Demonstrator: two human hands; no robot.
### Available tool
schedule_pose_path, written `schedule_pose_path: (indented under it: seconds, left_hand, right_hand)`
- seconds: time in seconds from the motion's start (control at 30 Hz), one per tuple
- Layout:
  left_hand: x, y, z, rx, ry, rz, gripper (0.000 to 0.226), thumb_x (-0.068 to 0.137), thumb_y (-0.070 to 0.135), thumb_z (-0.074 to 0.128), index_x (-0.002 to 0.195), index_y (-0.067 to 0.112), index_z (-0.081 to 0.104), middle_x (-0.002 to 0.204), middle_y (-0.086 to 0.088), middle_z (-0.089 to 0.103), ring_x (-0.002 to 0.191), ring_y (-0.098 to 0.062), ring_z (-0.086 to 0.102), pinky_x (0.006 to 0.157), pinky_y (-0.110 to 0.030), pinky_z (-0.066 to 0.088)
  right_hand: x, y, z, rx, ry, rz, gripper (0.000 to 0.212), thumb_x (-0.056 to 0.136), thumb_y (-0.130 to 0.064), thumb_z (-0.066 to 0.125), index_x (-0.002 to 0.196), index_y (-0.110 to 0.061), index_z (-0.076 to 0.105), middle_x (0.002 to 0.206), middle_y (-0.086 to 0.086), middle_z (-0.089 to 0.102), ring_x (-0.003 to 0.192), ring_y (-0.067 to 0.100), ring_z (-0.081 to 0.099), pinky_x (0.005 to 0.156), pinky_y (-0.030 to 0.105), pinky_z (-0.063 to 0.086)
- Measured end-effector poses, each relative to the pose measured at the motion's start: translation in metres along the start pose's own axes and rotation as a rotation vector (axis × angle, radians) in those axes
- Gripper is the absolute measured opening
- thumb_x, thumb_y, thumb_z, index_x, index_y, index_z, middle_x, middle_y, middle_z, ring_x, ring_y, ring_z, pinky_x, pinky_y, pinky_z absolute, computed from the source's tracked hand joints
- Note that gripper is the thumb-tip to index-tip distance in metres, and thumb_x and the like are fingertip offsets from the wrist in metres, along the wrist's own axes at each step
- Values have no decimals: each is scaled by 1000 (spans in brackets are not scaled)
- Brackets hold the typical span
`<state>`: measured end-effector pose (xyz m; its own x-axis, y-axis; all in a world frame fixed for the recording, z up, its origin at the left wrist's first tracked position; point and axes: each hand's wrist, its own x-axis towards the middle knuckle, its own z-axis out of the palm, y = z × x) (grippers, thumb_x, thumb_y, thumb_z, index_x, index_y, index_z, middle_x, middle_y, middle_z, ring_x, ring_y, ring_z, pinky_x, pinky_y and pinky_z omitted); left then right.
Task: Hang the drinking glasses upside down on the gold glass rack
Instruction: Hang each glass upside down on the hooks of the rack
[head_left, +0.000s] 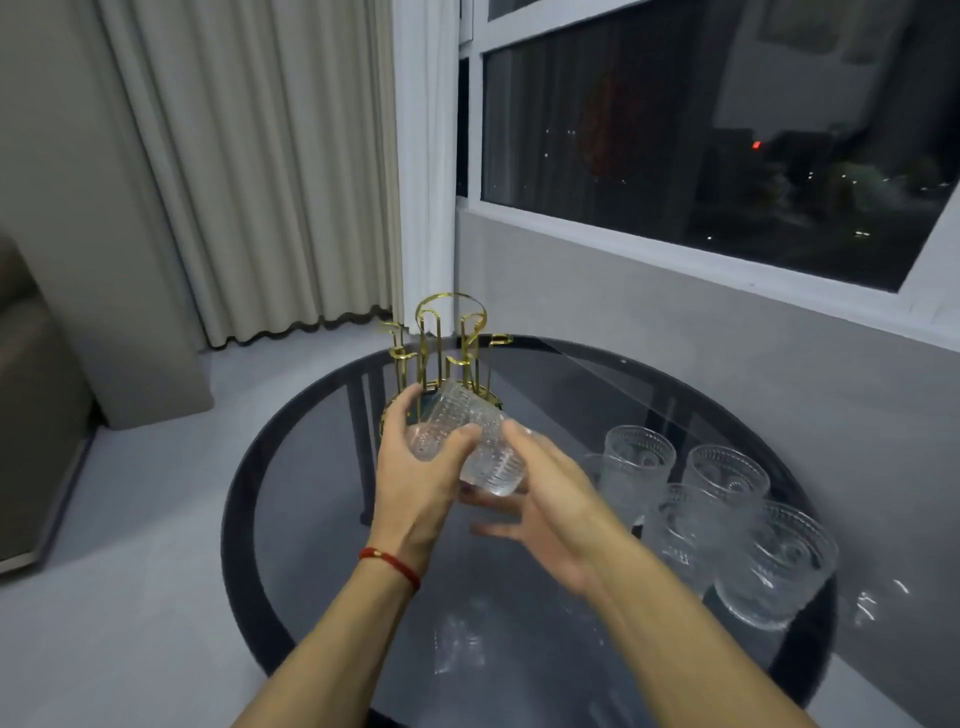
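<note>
Tilting a textured glass (470, 436), the left hand (415, 467) clamps it while the right hand (545, 499) hovers fingers-apart; a slip could knock the gold rack (447, 348).

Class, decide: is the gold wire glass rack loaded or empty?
Empty. The gold wire glass rack's hooks are all bare; one clear textured glass is in the hands, the others stand on the table.

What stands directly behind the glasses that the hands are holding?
The gold glass rack stands behind the held glasses, its upper hooks bare. The left hand, the right hand and the glasses cover its base, so the lower part cannot be seen.
</note>
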<state>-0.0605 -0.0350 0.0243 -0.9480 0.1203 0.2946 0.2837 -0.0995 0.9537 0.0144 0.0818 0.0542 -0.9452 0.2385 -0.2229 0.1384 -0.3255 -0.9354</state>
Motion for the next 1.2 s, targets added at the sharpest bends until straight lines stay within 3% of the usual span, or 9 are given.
schedule_pose_path:
  seconds: [0.13,0.23,0.33,0.4,0.6,1.0,1.07,1.17,1.2]
  left_hand:
    - [10,-9,-6,9,38,49,74,75,66,74,141,45,48,128,8,68,114,-12,69,93,-38,59]
    - [29,-22,-14,164,56,80,59,88,77,41,131,40,58,114,12,71,103,-11,70,78,-29,58]
    - [39,-56,-26,526,5,50,71,92,72,25,142,31,56,144,1,60,134,-19,52,104,-44,49]
    - [40,-86,-31,854,-143,29,66,96,69,29,154,39,38,168,1,28,155,-21,22,121,-53,30]
    - [50,-123,-26,1146,-289,89,76,89,74,23,157,54,-3,172,10,-12,159,-19,-11,127,-57,6]
    - [76,-124,-23,964,-287,48,65,94,69,14,146,63,-24,164,18,-31,160,-22,0,125,-55,0]
    - [91,-122,-24,914,-283,28,66,95,67,20,150,63,-17,166,16,-26,160,-25,5,125,-57,4]
    - [101,-115,-33,909,-319,38,66,91,62,43,154,58,24,170,6,14,149,-30,40,115,-63,33]
    - [103,-114,-31,941,-314,53,66,91,62,43,154,59,23,170,6,14,149,-30,40,115,-64,32]
  right_hand:
    - [19,-12,2,223,-122,10,39,107,-33,55,136,-9,65,128,18,77,110,40,77,95,52,62]
    - [34,-21,-4,96,79,-138,41,104,-26,61,141,-9,56,133,14,73,116,33,74,91,50,64]
    - [38,-35,-10,-41,257,-287,53,101,-22,65,150,-20,45,149,7,56,123,25,68,92,44,64]
    - [41,-52,-13,-96,294,-396,58,99,-24,67,152,-27,44,148,4,58,119,23,71,87,38,66]
    - [105,-138,4,-293,352,-639,64,95,-30,76,151,-33,46,160,5,42,138,28,54,93,48,64]
    - [265,-163,89,-1145,236,-526,76,82,-32,85,147,-17,50,146,9,58,123,32,60,100,44,54]
    - [275,-157,93,-1251,179,-416,75,78,-27,88,143,-17,52,138,10,60,110,29,61,95,47,59]
    - [288,-153,98,-1373,84,-275,72,73,-22,91,137,-18,57,135,12,58,110,32,58,95,50,60]
    - [290,-156,99,-1383,56,-234,70,73,-20,91,134,-19,58,135,11,57,110,32,58,93,50,61]
